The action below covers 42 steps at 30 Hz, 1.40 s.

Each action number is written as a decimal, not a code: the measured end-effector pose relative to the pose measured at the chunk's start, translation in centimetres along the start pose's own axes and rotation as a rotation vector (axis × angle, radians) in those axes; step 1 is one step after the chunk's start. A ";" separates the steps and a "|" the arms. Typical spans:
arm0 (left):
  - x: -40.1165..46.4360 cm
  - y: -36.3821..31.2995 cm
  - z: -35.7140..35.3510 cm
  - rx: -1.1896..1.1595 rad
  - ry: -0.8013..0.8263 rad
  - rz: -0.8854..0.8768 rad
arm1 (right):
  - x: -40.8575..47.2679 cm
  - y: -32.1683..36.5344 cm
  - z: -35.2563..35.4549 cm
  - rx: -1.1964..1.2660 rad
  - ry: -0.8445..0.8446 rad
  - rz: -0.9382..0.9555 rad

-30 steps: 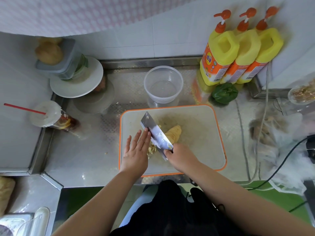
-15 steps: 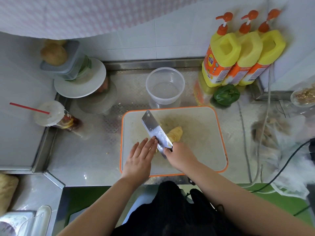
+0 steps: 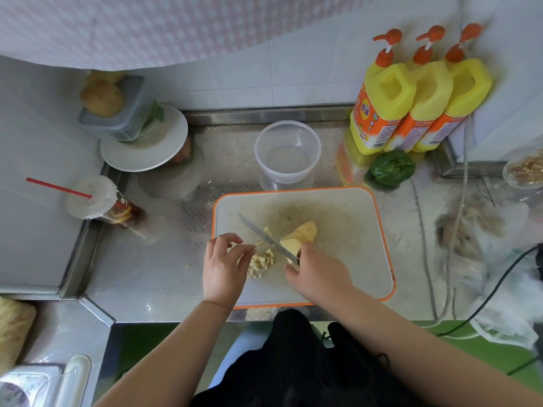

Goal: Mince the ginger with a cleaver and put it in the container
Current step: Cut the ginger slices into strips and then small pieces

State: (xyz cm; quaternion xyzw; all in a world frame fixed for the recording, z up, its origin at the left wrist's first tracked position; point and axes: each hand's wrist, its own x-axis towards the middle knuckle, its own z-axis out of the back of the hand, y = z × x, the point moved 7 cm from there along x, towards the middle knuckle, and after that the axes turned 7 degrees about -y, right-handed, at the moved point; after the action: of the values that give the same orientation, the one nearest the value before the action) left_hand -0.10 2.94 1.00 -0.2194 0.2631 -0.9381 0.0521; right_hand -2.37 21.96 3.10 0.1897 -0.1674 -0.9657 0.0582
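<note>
Gripping the cleaver [image 3: 266,237] handle, the right hand [image 3: 318,271] holds the blade edge-up across the cutting board [image 3: 352,230]; sliced ginger [image 3: 299,235] lies just behind it, diced ginger bits [image 3: 260,261] left, beside the left hand [image 3: 224,262], fingers loosely curled, empty. Beyond the board stands the clear container [image 3: 287,154].

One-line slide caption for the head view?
Right hand holds steel cleaver over diced ginger on orange-rimmed cutting board; clear round container empty.

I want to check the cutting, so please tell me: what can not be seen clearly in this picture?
All in the head view:
- Cleaver handle: hidden inside the right hand.
- Sliced ginger, near end: covered by the same hand.
- Left hand fingertips: whether they pinch a ginger piece is too small to tell.
- Bottle labels: print too small.
</note>
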 end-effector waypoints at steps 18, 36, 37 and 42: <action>-2.1 -4.2 -4.0 0.366 0.402 -0.550 | -1.4 0.7 -0.3 -0.215 -0.177 0.289; -2.4 -0.6 -6.4 0.400 0.551 -0.261 | -3.3 -1.8 1.1 -0.367 -0.518 0.333; -2.4 -0.5 -6.4 0.395 0.558 -0.246 | -3.3 -2.1 1.2 -0.368 -0.528 0.326; -1.3 -0.7 -6.1 0.347 0.521 -0.124 | -3.6 -4.0 1.4 -0.326 -0.570 0.285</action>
State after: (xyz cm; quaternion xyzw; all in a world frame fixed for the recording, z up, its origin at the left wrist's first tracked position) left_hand -1.57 6.66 -3.83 0.0250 0.0900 -0.9949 -0.0375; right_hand 0.18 26.75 4.21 -0.1241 -0.0452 -0.9761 0.1727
